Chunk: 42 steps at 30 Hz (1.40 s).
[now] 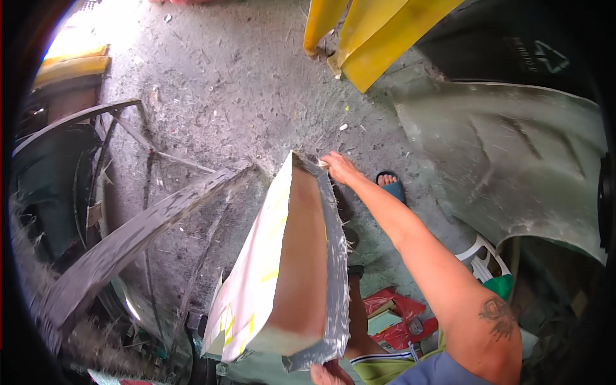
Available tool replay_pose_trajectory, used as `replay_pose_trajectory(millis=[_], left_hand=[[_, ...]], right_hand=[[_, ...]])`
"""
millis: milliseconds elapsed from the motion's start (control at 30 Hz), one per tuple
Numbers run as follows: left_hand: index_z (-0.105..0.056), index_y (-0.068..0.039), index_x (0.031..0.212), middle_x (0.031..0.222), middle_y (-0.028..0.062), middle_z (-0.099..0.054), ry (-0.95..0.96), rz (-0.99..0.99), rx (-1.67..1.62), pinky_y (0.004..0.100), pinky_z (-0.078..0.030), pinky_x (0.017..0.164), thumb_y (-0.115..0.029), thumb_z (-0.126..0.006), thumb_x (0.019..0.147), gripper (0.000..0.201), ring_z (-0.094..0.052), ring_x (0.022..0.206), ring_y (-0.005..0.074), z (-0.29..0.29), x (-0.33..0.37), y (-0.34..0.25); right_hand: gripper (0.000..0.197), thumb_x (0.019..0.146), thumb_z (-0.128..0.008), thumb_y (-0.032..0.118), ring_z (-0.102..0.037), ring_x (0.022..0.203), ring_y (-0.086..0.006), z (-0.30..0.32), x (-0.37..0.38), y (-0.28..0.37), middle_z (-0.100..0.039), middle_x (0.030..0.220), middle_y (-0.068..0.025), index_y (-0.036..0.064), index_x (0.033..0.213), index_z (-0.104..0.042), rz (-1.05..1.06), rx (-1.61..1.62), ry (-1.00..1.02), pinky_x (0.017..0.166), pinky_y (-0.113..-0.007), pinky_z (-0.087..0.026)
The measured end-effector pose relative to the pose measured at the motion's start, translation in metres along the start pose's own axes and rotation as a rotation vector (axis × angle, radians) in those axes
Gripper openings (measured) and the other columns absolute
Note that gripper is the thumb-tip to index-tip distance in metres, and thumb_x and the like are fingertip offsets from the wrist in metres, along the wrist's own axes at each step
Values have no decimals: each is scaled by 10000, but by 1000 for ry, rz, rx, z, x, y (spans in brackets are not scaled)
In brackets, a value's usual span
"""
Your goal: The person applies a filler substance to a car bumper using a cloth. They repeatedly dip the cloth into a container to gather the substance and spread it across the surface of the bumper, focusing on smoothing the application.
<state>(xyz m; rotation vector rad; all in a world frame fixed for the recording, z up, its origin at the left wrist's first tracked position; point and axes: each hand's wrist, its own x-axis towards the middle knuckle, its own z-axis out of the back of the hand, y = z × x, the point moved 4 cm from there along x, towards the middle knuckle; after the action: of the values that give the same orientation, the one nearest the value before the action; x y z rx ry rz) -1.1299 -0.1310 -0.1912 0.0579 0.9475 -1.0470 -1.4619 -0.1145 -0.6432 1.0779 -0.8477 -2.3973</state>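
Note:
A long, tapering box-like fibreglass part (298, 256) stands tilted in front of me. Its left side is whitish with yellow marks, its broad face brownish, and a grey, frayed flange runs down its right edge. At the far upper corner, the fingers of my right hand (340, 168) are pinched on the flange. My left hand (330, 373) shows only in part at the lower edge of the picture. Its fingers are curled against the part's near end, and the rest is cut off.
Left of the part lies a dark frame (147, 212) with rough, fibrous edges. A large grey-green moulded panel (507, 147) is at the right, below a black sheet (507, 48). Yellow panels (385, 38) stand at the far side. Red plastic (404, 317) lies near my legs, beside a sandalled foot (391, 185).

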Motion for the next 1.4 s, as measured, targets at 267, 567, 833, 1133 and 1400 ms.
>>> replay_pose_trajectory(millis=[267, 567, 833, 1133, 1400], left_hand=[[-524, 23, 1039, 969, 134, -557, -86, 46, -2, 320, -441, 707, -97, -484, 881, 203, -526, 826, 212, -30, 16, -14], [-522, 3, 1006, 922, 113, -561, -149, 102, -55, 319, -434, 680, -176, -489, 898, 212, -526, 790, 196, -37, 18, -14], [-519, -14, 976, 879, 93, -565, -128, 32, -45, 319, -427, 657, -247, -493, 913, 242, -526, 758, 181, -24, 15, -21], [-446, -35, 887, 738, 91, -531, 229, -201, -309, 300, -380, 669, -403, -392, 965, 380, -484, 707, 167, -16, 9, -8], [-550, 34, 992, 853, 109, -612, 458, -427, -259, 302, -449, 724, -262, -397, 983, 333, -548, 752, 157, -18, 21, -13]], right_hand=[[256, 808, -433, 4, -526, 967, -327, -71, 60, 16, -518, 1069, -123, 56, 1034, -541, 339, -193, -69, 825, -403, -468], [307, 803, -472, 24, -533, 1000, -289, -53, 48, 6, -535, 1107, -69, 79, 1098, -537, 211, -201, 31, 833, -382, -484], [192, 781, -508, 54, -581, 954, -279, -54, 17, -39, -603, 1020, -80, 83, 938, -616, 249, -553, 214, 798, -366, -499], [131, 769, -601, 156, -592, 906, -339, 48, -121, -98, -622, 929, -158, 59, 855, -580, -276, -144, -6, 797, -407, -468], [269, 721, -621, 68, -608, 804, -152, 56, -287, -97, -647, 879, -69, 50, 989, -615, -416, 339, -84, 728, -301, -486]])
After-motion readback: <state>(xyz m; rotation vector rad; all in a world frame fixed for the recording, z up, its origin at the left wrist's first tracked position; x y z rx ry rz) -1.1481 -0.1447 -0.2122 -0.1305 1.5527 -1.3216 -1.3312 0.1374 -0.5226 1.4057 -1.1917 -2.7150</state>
